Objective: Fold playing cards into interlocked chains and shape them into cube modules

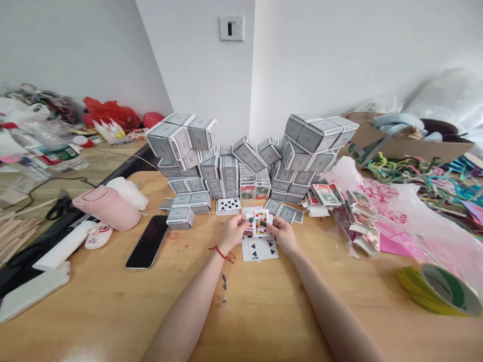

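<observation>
My left hand (237, 232) pinches the left side of some playing cards, and a king of diamonds (261, 222) faces me at the front. On the other side, my right hand (282, 234) grips the right edge of the same cards. Below them, club cards (259, 249) lie face up on the table. A face-up spade card (228, 205) rests to the left, on more cards. Face-down grey-backed cards (285, 211) spread out to the right. Behind my hands, grey-patterned card blocks (221, 173) form stacks, with two taller piles at left and right.
A black phone (148, 242), a pink pouch (109, 207) and a white power bank (35, 290) lie left. Right are opened card boxes (364, 221), a pink-white plastic bag (418, 226) and a yellow-green tape roll (439, 289). A cardboard box (426, 149) stands against the wall.
</observation>
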`<action>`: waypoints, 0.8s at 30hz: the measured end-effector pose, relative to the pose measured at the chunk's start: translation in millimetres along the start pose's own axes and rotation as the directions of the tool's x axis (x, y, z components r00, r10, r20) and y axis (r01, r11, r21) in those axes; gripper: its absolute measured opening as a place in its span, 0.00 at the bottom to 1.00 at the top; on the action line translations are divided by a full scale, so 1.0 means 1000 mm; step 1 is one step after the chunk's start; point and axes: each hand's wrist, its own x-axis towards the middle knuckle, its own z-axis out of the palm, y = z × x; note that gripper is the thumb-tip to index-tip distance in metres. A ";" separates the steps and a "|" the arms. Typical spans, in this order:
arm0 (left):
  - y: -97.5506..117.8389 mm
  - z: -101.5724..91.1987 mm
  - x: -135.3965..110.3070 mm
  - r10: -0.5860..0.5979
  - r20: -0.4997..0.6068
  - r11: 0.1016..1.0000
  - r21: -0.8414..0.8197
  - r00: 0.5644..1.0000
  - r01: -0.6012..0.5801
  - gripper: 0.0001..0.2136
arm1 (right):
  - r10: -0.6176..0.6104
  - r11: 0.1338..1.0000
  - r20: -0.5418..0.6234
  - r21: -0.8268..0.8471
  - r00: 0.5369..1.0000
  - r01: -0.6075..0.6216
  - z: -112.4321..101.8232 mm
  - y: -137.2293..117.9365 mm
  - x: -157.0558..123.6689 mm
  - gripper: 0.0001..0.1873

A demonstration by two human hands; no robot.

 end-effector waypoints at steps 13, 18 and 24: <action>0.007 0.001 -0.004 0.126 0.028 0.985 0.119 0.992 -0.129 0.08 | -0.007 1.000 0.014 -0.011 1.000 0.007 -0.002 0.008 0.003 0.18; 0.004 0.002 -0.004 0.136 0.032 0.981 0.137 0.990 -0.139 0.06 | -0.001 1.000 0.023 -0.021 1.000 0.001 -0.003 0.009 0.004 0.18; 0.002 0.001 -0.003 0.150 0.004 0.968 0.203 0.989 -0.147 0.08 | -0.003 1.000 0.026 0.006 1.000 0.003 -0.002 0.009 0.003 0.17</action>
